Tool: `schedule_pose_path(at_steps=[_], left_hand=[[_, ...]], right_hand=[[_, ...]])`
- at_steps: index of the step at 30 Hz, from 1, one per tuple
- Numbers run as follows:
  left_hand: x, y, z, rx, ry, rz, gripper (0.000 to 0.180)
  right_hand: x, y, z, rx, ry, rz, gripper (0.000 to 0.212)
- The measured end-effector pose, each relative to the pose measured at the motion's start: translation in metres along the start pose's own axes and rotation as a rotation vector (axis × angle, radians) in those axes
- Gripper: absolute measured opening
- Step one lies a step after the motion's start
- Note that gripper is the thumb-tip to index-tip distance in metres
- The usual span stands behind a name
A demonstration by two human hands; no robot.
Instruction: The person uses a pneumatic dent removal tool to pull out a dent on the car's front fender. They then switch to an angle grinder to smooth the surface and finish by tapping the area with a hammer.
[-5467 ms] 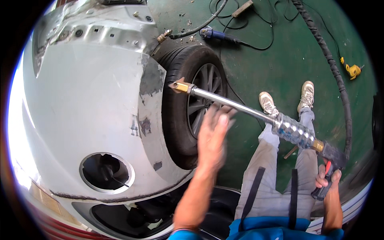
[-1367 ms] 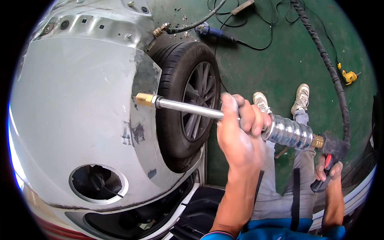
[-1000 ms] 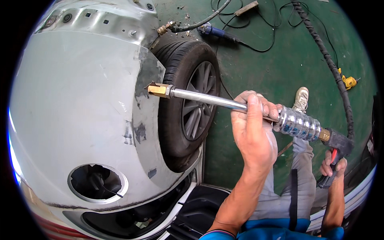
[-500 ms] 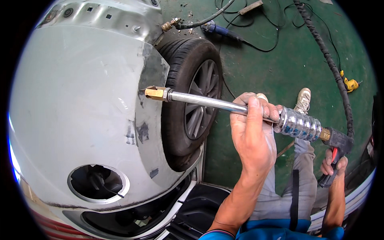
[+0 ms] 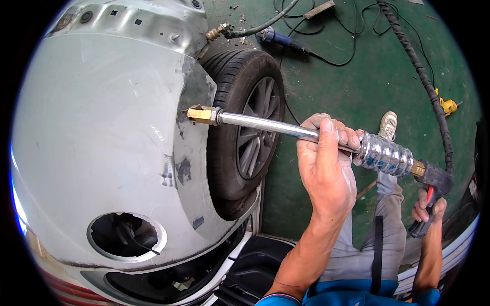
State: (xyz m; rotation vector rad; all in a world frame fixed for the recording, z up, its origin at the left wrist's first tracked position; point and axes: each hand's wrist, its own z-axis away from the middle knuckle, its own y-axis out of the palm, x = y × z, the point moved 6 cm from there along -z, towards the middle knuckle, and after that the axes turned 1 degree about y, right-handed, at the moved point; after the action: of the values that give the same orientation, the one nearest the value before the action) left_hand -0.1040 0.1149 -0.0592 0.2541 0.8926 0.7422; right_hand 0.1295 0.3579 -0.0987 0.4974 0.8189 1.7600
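A slide hammer dent puller (image 5: 270, 124) with a long chrome shaft reaches across from right to left. My left hand (image 5: 329, 163) is closed around the shaft, just left of the ribbed sliding weight (image 5: 384, 154). At the far right my right hand (image 5: 430, 206) grips the black pistol handle, its fingers by the red trigger (image 5: 430, 193). The tool's brass tip (image 5: 202, 115) lies over a scraped, bare-metal patch (image 5: 196, 84) on the edge of a pale car panel (image 5: 102, 127). I cannot tell whether the tip touches the metal.
A car wheel (image 5: 250, 122) stands beside the panel, which has a round opening (image 5: 125, 236). On the green floor lie a blue power tool (image 5: 280, 39), cables and a yellow tool (image 5: 448, 106). A thick wrapped cable (image 5: 421, 71) runs down to the handle.
The dent puller and both hands have shifted slightly to the right, with the brass tip a little higher in view. Both hands keep their hold.
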Motion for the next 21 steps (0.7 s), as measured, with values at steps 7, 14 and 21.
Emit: schedule_pose_path(at_steps=[7,14,21], left_hand=[[0.007,0.009,0.000,0.051,-0.027,0.035,0.011],[0.016,0.009,0.005,-0.052,0.066,-0.170,0.016],[0.049,0.016,0.013,-0.100,-0.054,-0.050,0.022]], right_hand=[[0.012,0.013,0.018,0.046,-0.029,0.017,0.072],[0.021,0.016,0.009,-0.033,-0.001,0.003,0.063],[0.018,-0.008,0.025,-0.017,-0.002,-0.008,0.074]])
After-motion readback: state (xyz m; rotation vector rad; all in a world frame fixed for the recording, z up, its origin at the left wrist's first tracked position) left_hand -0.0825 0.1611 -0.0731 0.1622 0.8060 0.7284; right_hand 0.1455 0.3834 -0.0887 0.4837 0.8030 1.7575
